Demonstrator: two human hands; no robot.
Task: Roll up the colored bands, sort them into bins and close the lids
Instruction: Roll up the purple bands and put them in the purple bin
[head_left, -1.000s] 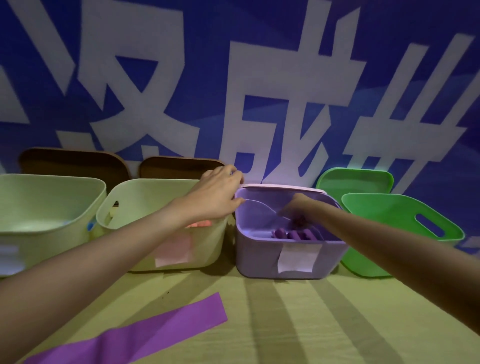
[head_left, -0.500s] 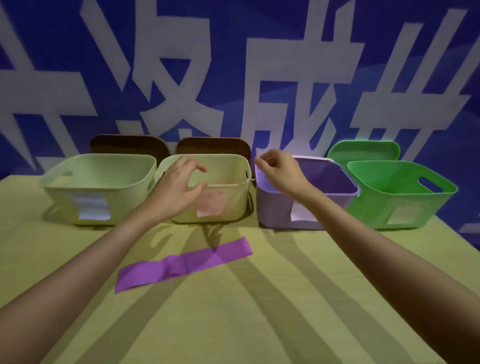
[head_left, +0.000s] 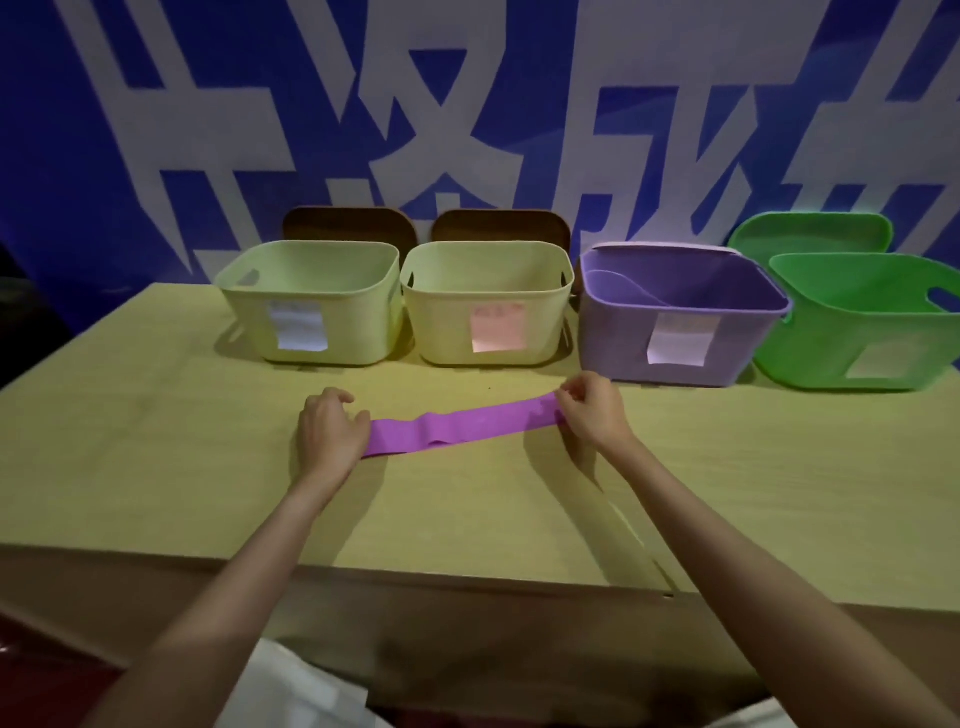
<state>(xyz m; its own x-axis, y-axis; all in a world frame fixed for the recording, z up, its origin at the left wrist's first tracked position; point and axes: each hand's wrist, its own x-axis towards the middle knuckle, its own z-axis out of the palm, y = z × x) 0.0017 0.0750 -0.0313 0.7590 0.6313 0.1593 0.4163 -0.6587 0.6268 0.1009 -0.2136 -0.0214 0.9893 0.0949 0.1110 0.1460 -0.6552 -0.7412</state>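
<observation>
Both hands now on the purple band, ready to roll.

The band (head_left: 462, 423) lies flat on the table (head_left: 156, 441) in front of the bins, slightly rumpled near its middle. A second ago the hands were up at the purple bin (head_left: 675, 332); they have since come down to the band, one at each end. The right hand (head_left: 592, 413) pinches the right end with curled fingers. The left hand (head_left: 332, 431) rests on the left end, but whether it grips or only presses I cannot tell. Rolling looks about to start, probably from the right. The purple bin just behind should take it. All four bins stand open, their lids (head_left: 498, 226) propped behind against the wall.
</observation>
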